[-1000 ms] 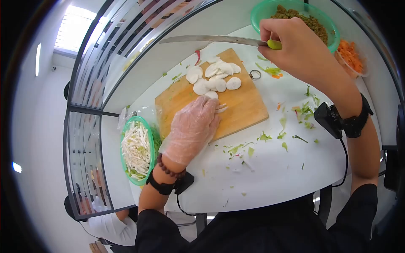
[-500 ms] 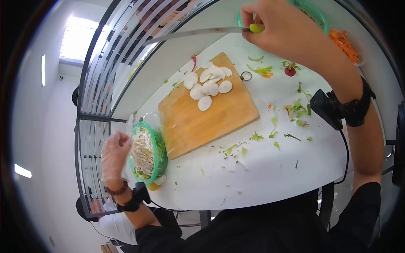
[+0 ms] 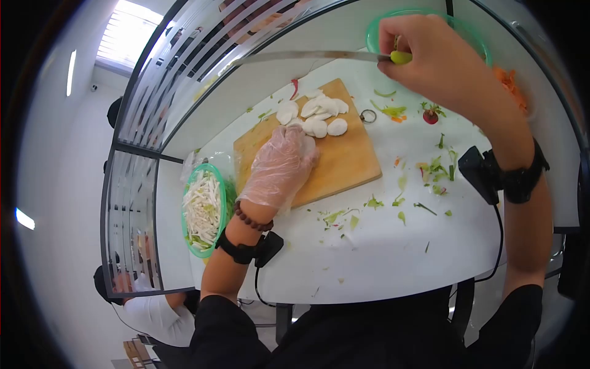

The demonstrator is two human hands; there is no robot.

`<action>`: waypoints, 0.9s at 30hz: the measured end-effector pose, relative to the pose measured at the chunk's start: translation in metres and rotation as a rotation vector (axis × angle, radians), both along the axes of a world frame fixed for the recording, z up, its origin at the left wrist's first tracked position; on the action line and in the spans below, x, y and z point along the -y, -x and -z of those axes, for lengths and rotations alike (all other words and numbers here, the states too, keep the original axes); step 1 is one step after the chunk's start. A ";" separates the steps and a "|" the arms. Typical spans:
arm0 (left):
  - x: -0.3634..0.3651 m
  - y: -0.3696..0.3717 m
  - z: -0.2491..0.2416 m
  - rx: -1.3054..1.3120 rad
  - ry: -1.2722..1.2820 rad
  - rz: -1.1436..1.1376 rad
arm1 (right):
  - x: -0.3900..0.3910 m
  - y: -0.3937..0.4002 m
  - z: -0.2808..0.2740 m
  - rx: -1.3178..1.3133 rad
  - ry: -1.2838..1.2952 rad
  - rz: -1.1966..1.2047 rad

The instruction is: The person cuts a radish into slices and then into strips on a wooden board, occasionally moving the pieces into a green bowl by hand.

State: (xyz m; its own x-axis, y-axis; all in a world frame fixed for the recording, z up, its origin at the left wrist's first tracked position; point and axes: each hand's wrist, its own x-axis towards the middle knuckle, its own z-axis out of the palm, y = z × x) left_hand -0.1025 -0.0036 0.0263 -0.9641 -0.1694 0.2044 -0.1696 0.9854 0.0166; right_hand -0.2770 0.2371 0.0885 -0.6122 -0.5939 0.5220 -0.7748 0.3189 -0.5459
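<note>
My right hand (image 3: 424, 52) grips the yellow-green handle of a long-bladed knife (image 3: 313, 55), held in the air above the far side of the table with its blade pointing left. On the wooden cutting board (image 3: 344, 166) lie several round white radish slices (image 3: 322, 107). My left hand (image 3: 283, 163), in a clear plastic glove, is over the board with its fingers curled at the near slices and closed on some of them. The hand partly hides those slices.
At the left stands a green basket (image 3: 222, 209) of white shreds, with a clear plastic bag beside it. A green bowl (image 3: 378, 31) and shredded carrot (image 3: 510, 86) are at the far right. A red radish top (image 3: 430, 115), a metal ring (image 3: 368, 116) and vegetable scraps (image 3: 436, 169) lie on the white table.
My left hand has moved right from beside the basket onto the slices on the board. The knife stays raised in my right hand, and the view has shifted slightly.
</note>
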 end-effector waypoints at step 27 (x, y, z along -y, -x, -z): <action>-0.019 -0.046 0.000 0.008 -0.182 0.255 | 0.037 -0.047 0.057 -0.043 -0.411 -0.227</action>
State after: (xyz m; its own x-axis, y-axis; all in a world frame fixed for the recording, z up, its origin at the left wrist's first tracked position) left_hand -0.0569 0.0153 0.0258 -0.9818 0.0450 0.1847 0.0816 0.9772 0.1960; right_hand -0.2296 0.2004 0.0318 -0.4262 -0.8730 0.2372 -0.8689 0.3222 -0.3756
